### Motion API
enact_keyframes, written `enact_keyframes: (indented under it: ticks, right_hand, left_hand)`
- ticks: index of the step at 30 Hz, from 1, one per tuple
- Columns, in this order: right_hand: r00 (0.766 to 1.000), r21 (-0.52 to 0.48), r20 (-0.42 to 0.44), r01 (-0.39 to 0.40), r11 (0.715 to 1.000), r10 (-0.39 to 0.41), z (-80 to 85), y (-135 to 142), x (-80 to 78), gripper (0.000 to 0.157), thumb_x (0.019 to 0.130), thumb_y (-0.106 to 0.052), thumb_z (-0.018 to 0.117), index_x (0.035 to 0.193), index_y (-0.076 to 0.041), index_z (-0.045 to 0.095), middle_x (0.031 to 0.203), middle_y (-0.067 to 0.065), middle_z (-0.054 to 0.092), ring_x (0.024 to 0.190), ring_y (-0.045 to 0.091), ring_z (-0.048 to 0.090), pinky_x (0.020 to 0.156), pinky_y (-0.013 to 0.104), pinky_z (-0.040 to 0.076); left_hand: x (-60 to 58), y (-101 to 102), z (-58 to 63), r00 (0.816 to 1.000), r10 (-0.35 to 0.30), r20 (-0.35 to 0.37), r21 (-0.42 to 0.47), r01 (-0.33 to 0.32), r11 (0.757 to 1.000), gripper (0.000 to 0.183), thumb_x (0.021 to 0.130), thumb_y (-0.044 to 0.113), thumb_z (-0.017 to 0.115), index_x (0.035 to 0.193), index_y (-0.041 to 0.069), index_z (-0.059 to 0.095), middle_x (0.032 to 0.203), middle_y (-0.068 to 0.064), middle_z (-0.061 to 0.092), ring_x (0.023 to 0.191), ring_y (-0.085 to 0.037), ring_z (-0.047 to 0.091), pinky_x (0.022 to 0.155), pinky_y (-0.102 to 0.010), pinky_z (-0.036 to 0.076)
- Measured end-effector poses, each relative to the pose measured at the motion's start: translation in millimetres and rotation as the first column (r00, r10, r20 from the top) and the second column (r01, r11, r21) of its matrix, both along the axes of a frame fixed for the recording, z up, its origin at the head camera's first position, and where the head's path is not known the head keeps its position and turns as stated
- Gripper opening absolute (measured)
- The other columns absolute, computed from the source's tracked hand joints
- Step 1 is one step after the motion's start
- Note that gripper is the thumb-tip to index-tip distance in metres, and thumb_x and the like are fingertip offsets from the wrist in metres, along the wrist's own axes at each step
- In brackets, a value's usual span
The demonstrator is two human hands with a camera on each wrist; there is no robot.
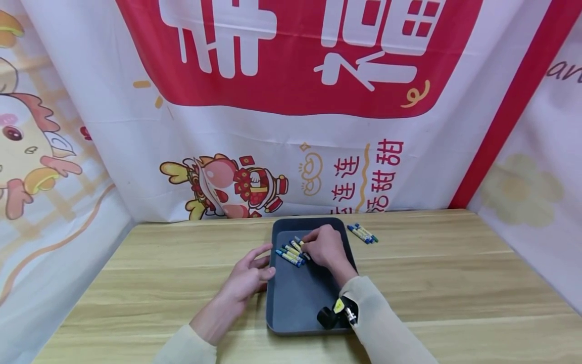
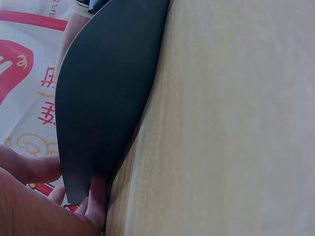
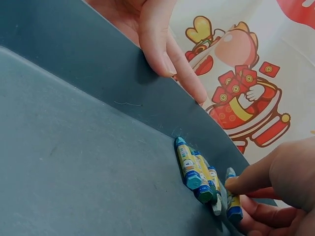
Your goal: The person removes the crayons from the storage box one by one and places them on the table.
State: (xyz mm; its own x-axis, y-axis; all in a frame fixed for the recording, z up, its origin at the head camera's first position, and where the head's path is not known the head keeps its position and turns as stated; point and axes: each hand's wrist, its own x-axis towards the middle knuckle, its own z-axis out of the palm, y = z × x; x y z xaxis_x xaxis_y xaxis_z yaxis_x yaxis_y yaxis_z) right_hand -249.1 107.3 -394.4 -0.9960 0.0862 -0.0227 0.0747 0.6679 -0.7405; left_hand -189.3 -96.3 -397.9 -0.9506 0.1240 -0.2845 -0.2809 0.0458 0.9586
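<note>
A dark grey rectangular tray (image 1: 295, 303) lies on the wooden table. My left hand (image 1: 245, 278) grips its left wall; the right wrist view shows the thumb (image 3: 157, 51) over the rim and the other fingers outside. Inside, towards the far left, several crayons (image 3: 188, 164) with yellow labels and blue bands lie side by side. Beside this row my right hand (image 1: 325, 247) pinches another crayon (image 3: 234, 205) between thumb and fingers, low over the tray floor. In the left wrist view, fingers (image 2: 97, 196) press against the tray's outer side.
A few more crayons (image 1: 362, 233) lie on the table (image 1: 432, 283) just right of the tray's far end. Behind the table's back edge hangs a printed white and red cloth (image 1: 291, 126). A small black device (image 1: 338, 313) is strapped to the right wrist, above the tray's near end.
</note>
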Motion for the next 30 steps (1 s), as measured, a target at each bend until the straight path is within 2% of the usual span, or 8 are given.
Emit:
enact_keyframes:
  ticks: [4,11,21,27,30]
  right_hand:
    - [0.999,-0.025,-0.05,0.012,1.0,-0.013,0.9,1,-0.2,0.008,0.093,-0.018,0.081,0.099,-0.015,0.086,0.106,0.004,0.081,0.101,0.02,0.072,0.091,0.043,0.06]
    - [0.99,-0.079,-0.138,-0.004,0.997,-0.007,4.7,5,0.0,0.008,0.093,-0.018,0.08,0.099,-0.017,0.085,0.096,0.001,0.081,0.087,0.015,0.071,0.082,0.037,0.059]
    - [0.987,-0.146,-0.161,-0.003,0.989,-0.021,10.7,10,1.7,0.01,0.097,-0.021,0.078,0.105,-0.02,0.084,0.102,0.001,0.079,0.088,0.018,0.069,0.079,0.034,0.058]
    - [0.974,-0.163,-0.225,-0.029,0.986,-0.008,11.7,13,1.9,0.012,0.095,-0.018,0.077,0.105,-0.015,0.084,0.099,0.005,0.079,0.085,0.019,0.066,0.073,0.029,0.053]
    - [0.975,-0.171,-0.222,-0.029,0.985,-0.01,14.3,13,2.4,0.013,0.095,-0.018,0.077,0.106,-0.015,0.084,0.099,0.005,0.079,0.085,0.019,0.066,0.072,0.028,0.051]
  left_hand:
    - [-0.5,0,-0.3,1.0,-0.001,0.001,0.003,0.001,1.0,0.065,0.1,-0.001,0.062,0.16,0.019,0.047,0.163,-0.027,0.045,0.134,-0.037,0.063,0.11,-0.052,0.053]
    - [0.1,1,1.5,1.0,-0.002,0.008,-0.01,0.002,1.0,0.065,0.101,0.0,0.062,0.16,0.021,0.047,0.164,-0.026,0.044,0.136,-0.039,0.062,0.112,-0.056,0.052]
    - [-0.5,1,0.4,1.0,0.001,0.016,-0.01,-0.001,1.0,0.065,0.101,0.0,0.062,0.16,0.021,0.047,0.164,-0.025,0.044,0.133,-0.037,0.064,0.113,-0.056,0.052]
    - [-0.3,0,-0.1,1.0,0.003,0.017,-0.001,-0.003,1.0,0.065,0.101,0.0,0.062,0.16,0.021,0.046,0.164,-0.026,0.044,0.133,-0.037,0.064,0.113,-0.056,0.051]
    - [-0.2,0,-0.6,1.0,0.006,0.012,0.005,-0.006,1.0,0.066,0.1,-0.001,0.062,0.16,0.02,0.047,0.164,-0.026,0.045,0.133,-0.036,0.064,0.112,-0.055,0.052]
